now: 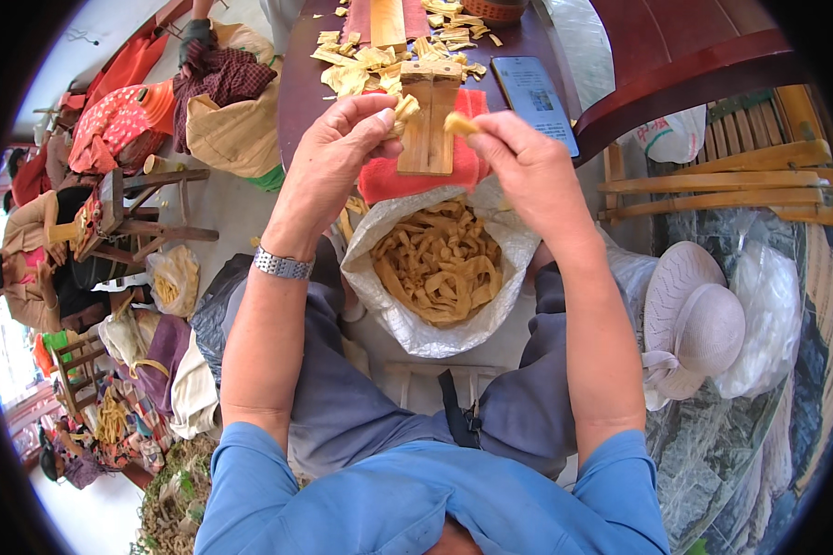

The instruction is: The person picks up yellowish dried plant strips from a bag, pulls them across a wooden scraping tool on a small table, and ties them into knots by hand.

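My left hand (333,162) is closed with thumb and fingers on a crumpled pale yellow strip (404,113). A smaller yellow piece (459,124) is pinched between the thumb and fingers of my right hand (537,171). The two pieces are apart, one on each side of a small wooden board (427,129) with a crosspiece at its far end. That board lies on a folded red towel (379,181) at the near edge of the dark table (302,92). Below my hands, between my knees, an open white woven sack (407,335) holds many brownish-yellow strips (440,264).
Pale dried strips (361,72) are scattered on the table's far part. A phone (534,97) lies at its right edge. To the right are a dark red chair (694,69), folded wooden slats (722,190) and a sun hat (690,310). Other people sit at the left by a wooden stool (125,217).
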Tool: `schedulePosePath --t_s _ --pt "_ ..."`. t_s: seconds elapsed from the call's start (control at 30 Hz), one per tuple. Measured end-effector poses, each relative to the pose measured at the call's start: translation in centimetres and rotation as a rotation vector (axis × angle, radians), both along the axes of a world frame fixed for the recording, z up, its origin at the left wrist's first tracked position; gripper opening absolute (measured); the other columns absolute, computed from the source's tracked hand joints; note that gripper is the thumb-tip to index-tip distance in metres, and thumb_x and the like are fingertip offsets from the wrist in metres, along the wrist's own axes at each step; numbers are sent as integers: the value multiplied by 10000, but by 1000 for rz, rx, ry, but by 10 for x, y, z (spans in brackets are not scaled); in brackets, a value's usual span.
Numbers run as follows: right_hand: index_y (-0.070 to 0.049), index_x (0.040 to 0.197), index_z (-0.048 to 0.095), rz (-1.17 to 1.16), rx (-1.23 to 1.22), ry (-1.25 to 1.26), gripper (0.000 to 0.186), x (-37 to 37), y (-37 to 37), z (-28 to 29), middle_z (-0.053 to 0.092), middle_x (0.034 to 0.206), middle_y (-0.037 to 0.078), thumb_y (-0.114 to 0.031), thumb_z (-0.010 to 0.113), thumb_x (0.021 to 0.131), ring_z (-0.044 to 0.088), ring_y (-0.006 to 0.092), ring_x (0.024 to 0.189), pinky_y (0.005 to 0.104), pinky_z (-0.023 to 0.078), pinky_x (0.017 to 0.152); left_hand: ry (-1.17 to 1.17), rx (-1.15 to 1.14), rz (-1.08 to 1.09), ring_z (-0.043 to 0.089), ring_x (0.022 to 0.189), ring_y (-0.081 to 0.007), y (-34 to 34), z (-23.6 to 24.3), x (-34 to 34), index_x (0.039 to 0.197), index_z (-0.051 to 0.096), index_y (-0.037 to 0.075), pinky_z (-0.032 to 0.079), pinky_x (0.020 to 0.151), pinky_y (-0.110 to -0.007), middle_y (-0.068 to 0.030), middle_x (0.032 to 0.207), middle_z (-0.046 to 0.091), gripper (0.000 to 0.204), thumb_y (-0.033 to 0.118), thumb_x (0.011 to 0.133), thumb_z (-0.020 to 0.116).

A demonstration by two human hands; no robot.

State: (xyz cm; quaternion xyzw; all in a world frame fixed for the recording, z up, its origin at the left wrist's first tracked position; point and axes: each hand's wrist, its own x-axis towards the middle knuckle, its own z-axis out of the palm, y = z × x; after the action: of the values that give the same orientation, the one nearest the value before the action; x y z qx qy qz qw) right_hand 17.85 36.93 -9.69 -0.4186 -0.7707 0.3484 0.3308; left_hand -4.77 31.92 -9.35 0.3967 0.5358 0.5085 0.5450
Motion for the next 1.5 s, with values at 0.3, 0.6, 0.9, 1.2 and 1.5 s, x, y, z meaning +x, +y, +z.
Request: schedulePosePath --t_s 0.3,0.6,0.9,1.2,1.5 --pt "26 1187 515 80 -587 694 277 -13 0 13 692 1041 126 -220 504 1060 712 164 901 279 605 752 -142 -8 -212 616 1143 -146 -19 13 22 1319 559 9 516 947 -286 -62 1225 642 354 217 1033 573" --pt "16 1167 520 -43 -516 697 259 -15 0 19 698 1078 159 -220 483 1066 722 185 903 248 610 623 -301 -176 -351 620 876 -114 -28 14 25 1241 574 37 510 768 -264 -12 1053 613 285 195 1007 607" --pt "9 1152 529 -106 -355 584 223 -8 19 11 708 1056 152 -192 502 1058 715 170 913 250 607 678 -36 69 -140 585 859 -57 3 7 -4 1098 588 66 487 758 -209 5 1016 624 208 111 927 697" --pt "16 993 503 -248 170 -18 208 -20 45 -18 662 804 260 -177 582 980 671 437 792 509 512 684 491 257 75 563 839 -55 29 -8 -5 1113 583 47 481 749 -227 22 964 615 213 124 944 687" --pt "-9 991 470 -117 128 -314 160 -5 25 -17 649 814 286 -139 562 979 657 454 792 543 498 690 596 81 -25 548 794 -59 9 -10 -14 1058 586 40 470 726 -233 2 942 602 147 95 934 642"
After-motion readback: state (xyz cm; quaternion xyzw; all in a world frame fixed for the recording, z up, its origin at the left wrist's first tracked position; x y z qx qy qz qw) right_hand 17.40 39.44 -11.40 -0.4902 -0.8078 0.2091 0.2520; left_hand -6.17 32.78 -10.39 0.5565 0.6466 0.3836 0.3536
